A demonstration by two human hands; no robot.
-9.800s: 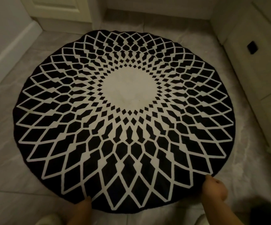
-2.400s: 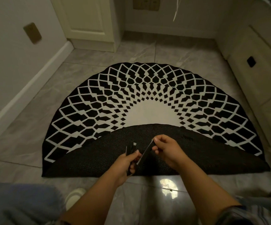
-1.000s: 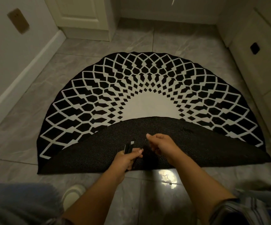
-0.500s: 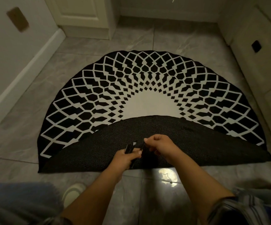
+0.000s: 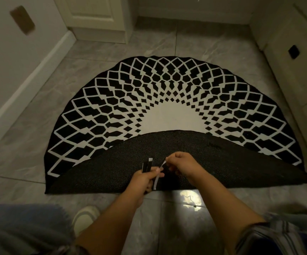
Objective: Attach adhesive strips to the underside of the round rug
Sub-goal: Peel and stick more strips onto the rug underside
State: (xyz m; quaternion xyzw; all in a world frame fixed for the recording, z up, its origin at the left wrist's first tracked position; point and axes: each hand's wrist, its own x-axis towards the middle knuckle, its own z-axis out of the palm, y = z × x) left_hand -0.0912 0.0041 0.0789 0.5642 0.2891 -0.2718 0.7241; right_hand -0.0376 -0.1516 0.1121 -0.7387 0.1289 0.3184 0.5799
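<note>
Since the earliest frame the round rug has gone from lying flat to being folded over on itself, and within the last second a pale strip has come into view between the two hands. Right now the rug is lying on the tiled floor with its near half turned up and away, so the dark underside is facing up across the near part while the black-and-white pattern is showing on the far half. Both hands are hovering just above that underside, near the middle of the fold. The left hand is clenched around a small bundle of dark strips whose ends are sticking up past the fingers, and it is also pinching the lower part of the pale strip. The right hand is pinching the upper end of that pale strip and seems to be pulling it away, most likely peeling a backing off one adhesive strip, though I cannot tell for sure which layer is which. As for progress, I judge the task is only getting started: the rug is prepared and exposed, but no strip is visibly stuck to the underside yet, and several are waiting in the left hand. Peeling, pressing each one down and unfolding the rug all appear to remain.
</note>
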